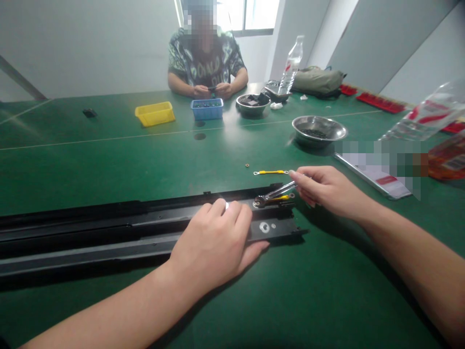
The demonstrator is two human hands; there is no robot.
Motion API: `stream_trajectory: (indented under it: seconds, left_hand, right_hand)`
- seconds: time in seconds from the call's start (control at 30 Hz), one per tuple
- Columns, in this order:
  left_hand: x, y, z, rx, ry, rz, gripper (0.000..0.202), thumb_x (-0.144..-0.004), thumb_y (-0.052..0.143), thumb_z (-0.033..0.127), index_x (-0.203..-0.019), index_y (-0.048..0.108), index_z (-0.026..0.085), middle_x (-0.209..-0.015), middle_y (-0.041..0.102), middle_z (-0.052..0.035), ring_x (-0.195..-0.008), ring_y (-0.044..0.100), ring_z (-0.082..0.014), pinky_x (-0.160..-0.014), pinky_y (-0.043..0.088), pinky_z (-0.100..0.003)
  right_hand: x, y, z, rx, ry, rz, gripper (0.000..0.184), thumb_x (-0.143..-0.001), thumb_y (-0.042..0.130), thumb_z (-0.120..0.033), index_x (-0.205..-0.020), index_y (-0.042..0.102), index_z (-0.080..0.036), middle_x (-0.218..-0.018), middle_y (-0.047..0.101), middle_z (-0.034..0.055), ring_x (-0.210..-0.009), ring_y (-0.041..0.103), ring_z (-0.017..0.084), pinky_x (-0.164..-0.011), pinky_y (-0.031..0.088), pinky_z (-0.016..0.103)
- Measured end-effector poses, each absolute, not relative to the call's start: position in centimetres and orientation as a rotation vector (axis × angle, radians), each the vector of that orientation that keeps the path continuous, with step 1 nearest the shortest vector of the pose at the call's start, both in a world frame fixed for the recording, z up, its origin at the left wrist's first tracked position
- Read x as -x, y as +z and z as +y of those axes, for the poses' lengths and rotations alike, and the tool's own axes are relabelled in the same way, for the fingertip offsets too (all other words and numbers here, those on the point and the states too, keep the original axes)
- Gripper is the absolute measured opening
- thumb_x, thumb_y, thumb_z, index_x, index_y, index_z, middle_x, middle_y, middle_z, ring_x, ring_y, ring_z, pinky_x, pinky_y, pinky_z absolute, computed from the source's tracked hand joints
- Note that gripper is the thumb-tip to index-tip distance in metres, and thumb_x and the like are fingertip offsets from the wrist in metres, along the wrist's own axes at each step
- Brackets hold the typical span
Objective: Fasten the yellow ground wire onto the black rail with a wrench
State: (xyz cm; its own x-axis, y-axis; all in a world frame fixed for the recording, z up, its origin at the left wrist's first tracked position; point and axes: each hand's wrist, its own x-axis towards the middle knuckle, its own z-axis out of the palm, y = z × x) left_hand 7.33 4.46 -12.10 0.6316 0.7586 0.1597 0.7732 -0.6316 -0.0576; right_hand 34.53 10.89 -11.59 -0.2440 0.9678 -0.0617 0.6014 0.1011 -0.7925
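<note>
My left hand point(218, 237) is closed over the end part of a long black metal rail point(90, 251), its thumb along the near side. Between the fingers and thumb of my right hand point(323, 186) is a silver wrench point(279, 191). The wrench's head sits at a fastener on the rail, beside a short yellow wire point(282, 198) with a ring terminal. Another yellow wire point(271, 172) with ring ends lies on the table just beyond the wrench. A tiny ring-shaped part point(247, 165) rests to its left.
Across the green table point(109, 169) sits a person point(207, 63) handling a small dark part. A yellow bin point(156, 115), a blue bin point(207, 112) and two metal bowls point(319, 140) stand between us. To the right are plastic bottles point(425, 114) and a phone-like slab point(378, 179).
</note>
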Motion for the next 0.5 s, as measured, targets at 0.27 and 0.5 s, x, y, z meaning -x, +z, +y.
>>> stream_trajectory:
  seconds: [0.27,0.5]
  left_hand:
    - [-7.2,-12.2,4.6,2.723,-0.215,-1.267,0.045,-0.098,0.047,0.06,-0.108,0.058,0.018,-0.097,0.06,-0.0086,-0.089,0.054,-0.0294,-0.076,0.046,-0.046]
    - [-7.2,-12.5,4.5,2.722,-0.213,-1.253,0.045,-0.099,0.045,0.061,-0.107,0.057,0.018,-0.097,0.059,-0.0082,-0.088,0.053,-0.0294,-0.075,0.046,-0.046]
  right_hand:
    - [-35.4,-10.7,10.9,1.656,1.2,-2.09,0.056,-0.092,0.057,-0.07,-0.064,0.055,-0.022,-0.052,0.054,-0.0001,-0.05,0.046,0.015,-0.053,0.032,0.031]
    - [-36.1,-10.2,10.7,1.655,1.351,-2.233,0.056,-0.093,0.057,-0.068,-0.064,0.057,-0.021,-0.052,0.055,0.0004,-0.051,0.046,0.015,-0.052,0.033,0.03]
